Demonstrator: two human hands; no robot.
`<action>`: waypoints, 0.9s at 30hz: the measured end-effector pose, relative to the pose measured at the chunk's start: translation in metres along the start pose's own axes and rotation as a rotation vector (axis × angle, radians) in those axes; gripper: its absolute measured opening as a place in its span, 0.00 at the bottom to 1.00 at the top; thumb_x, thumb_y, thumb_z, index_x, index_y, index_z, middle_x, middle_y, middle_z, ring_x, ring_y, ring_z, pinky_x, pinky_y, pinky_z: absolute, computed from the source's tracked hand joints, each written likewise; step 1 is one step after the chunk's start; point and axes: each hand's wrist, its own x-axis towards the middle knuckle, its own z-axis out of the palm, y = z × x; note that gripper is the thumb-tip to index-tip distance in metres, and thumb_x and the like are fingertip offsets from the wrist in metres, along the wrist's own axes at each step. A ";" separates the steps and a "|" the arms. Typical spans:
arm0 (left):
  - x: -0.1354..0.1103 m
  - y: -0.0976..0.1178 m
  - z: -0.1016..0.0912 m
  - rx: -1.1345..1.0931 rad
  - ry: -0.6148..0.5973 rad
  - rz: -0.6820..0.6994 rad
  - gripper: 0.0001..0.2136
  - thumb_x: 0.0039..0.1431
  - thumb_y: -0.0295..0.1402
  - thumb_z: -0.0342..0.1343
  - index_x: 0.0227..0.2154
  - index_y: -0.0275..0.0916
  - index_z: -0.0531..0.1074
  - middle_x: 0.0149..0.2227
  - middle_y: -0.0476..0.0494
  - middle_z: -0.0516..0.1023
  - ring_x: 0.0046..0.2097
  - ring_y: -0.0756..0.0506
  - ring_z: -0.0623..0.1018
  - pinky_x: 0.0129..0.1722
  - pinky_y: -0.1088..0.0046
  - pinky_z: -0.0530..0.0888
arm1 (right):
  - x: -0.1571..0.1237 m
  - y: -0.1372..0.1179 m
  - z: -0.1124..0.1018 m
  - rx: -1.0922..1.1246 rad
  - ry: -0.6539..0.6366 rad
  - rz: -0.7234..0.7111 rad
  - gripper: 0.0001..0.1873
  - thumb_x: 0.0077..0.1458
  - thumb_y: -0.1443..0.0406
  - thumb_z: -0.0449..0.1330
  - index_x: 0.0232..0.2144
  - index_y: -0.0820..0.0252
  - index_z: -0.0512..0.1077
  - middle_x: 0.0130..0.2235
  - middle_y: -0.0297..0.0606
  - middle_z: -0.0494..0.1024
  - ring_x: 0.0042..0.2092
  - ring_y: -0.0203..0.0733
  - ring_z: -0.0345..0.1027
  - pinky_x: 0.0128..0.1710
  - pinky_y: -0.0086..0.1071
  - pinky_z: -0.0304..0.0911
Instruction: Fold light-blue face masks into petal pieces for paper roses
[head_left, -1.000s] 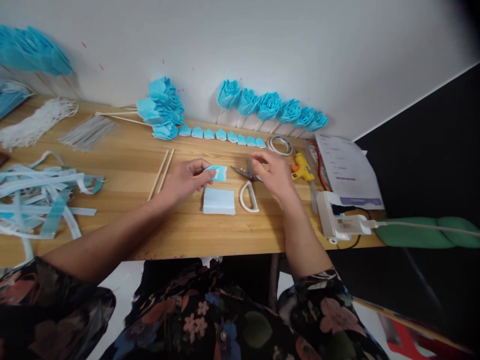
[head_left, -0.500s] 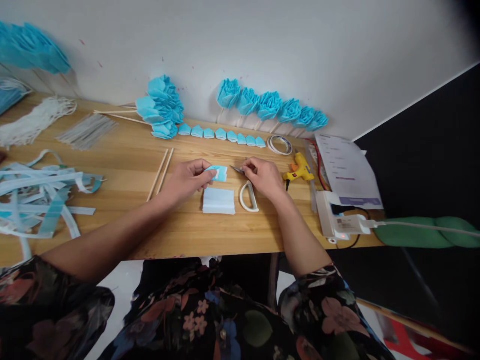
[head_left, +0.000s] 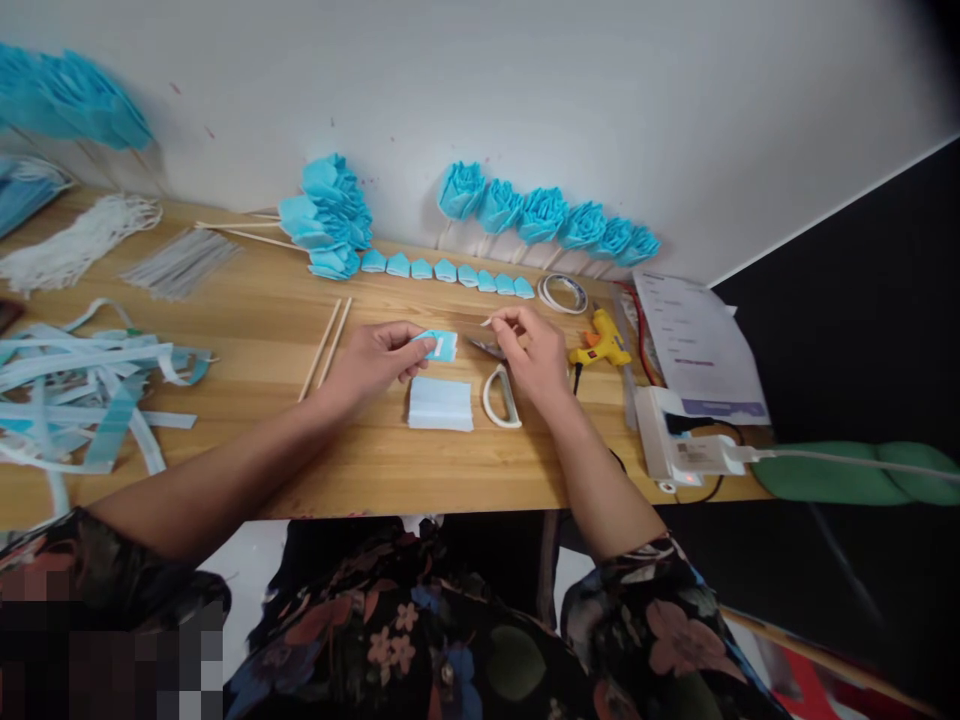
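Wooden desk against a white wall, with blue paper flowers lined up along the back. Left hand has its fingers pinched on a blue piece, which sits between the two hands. Right hand is just right of it, fingers narrow, nipping a pale bit too small to make out. Scissors lie under that palm, white stack just below the left fingertips, glue gun off past the right knuckles

A craft workbench: paper flowers, glue gun, scissors.
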 end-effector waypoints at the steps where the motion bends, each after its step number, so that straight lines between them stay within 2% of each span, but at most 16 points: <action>1: 0.000 0.001 0.000 -0.006 0.002 -0.009 0.14 0.52 0.44 0.62 0.25 0.37 0.72 0.22 0.49 0.73 0.23 0.54 0.68 0.24 0.78 0.66 | -0.002 -0.005 0.000 0.013 0.045 -0.072 0.10 0.64 0.60 0.54 0.35 0.55 0.74 0.36 0.37 0.80 0.39 0.43 0.72 0.42 0.37 0.64; 4: -0.001 0.005 0.001 -0.022 0.000 -0.034 0.13 0.52 0.41 0.62 0.24 0.37 0.70 0.21 0.51 0.71 0.22 0.54 0.67 0.24 0.79 0.66 | -0.006 -0.019 0.001 0.023 0.107 -0.258 0.08 0.64 0.61 0.56 0.36 0.52 0.75 0.36 0.37 0.80 0.40 0.45 0.71 0.45 0.42 0.64; 7: -0.002 0.006 0.003 -0.046 -0.006 -0.046 0.12 0.51 0.40 0.63 0.24 0.37 0.71 0.20 0.52 0.70 0.22 0.54 0.67 0.24 0.78 0.65 | -0.009 -0.024 0.005 0.017 0.105 -0.362 0.07 0.63 0.62 0.57 0.37 0.51 0.75 0.36 0.38 0.80 0.40 0.46 0.71 0.45 0.44 0.63; 14: -0.004 0.004 0.003 -0.059 -0.024 -0.045 0.12 0.52 0.40 0.62 0.24 0.37 0.70 0.20 0.51 0.70 0.22 0.54 0.67 0.24 0.78 0.65 | -0.011 -0.020 0.011 -0.036 0.071 -0.395 0.07 0.63 0.62 0.57 0.39 0.49 0.76 0.36 0.38 0.78 0.40 0.47 0.70 0.45 0.46 0.63; 19: -0.003 0.003 0.003 -0.087 -0.033 -0.041 0.11 0.54 0.37 0.61 0.23 0.37 0.71 0.21 0.50 0.71 0.22 0.54 0.67 0.23 0.78 0.65 | -0.011 -0.022 0.011 -0.127 0.089 -0.451 0.07 0.62 0.64 0.58 0.38 0.49 0.77 0.35 0.37 0.79 0.38 0.46 0.69 0.40 0.44 0.64; 27: -0.004 0.004 0.002 -0.095 -0.032 -0.041 0.10 0.56 0.35 0.60 0.23 0.37 0.71 0.20 0.51 0.71 0.22 0.54 0.68 0.24 0.78 0.66 | -0.009 -0.027 0.012 -0.146 0.096 -0.535 0.06 0.62 0.66 0.59 0.36 0.51 0.76 0.35 0.38 0.80 0.37 0.44 0.70 0.37 0.41 0.64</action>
